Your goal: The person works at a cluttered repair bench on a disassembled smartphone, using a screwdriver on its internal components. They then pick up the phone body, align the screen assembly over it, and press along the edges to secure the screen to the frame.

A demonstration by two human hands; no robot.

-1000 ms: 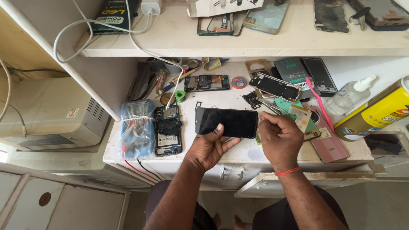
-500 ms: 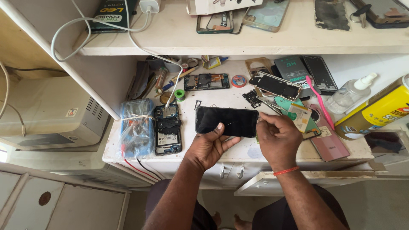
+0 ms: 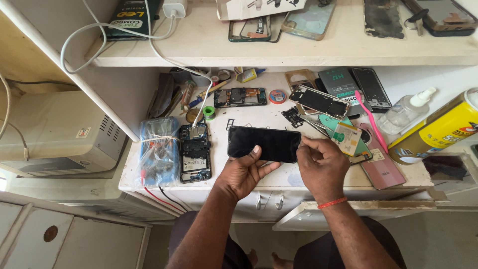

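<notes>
A black phone screen panel (image 3: 264, 143) is held flat just above the white worktop (image 3: 259, 117). My left hand (image 3: 244, 172) grips its near edge, thumb on the glass. At the panel's right end, my right hand (image 3: 321, 167) pinches the edge with its fingertips; a red band circles that wrist. An opened phone body (image 3: 194, 152) with its boards showing lies to the left of the panel, with a white cable plugged in at its top.
A plastic-wrapped blue bundle (image 3: 158, 152) lies far left. Phone parts, a pink toothbrush (image 3: 371, 119), a clear dropper bottle (image 3: 406, 112), a yellow spray can (image 3: 438, 132) and a pink phone back (image 3: 381, 167) crowd the right. A shelf (image 3: 279, 50) above holds more phone shells. A white box unit (image 3: 59, 134) stands left.
Both hands keep their hold on the screen panel. The view has shifted slightly, and the right fingers have worked a little along the panel's right edge.
</notes>
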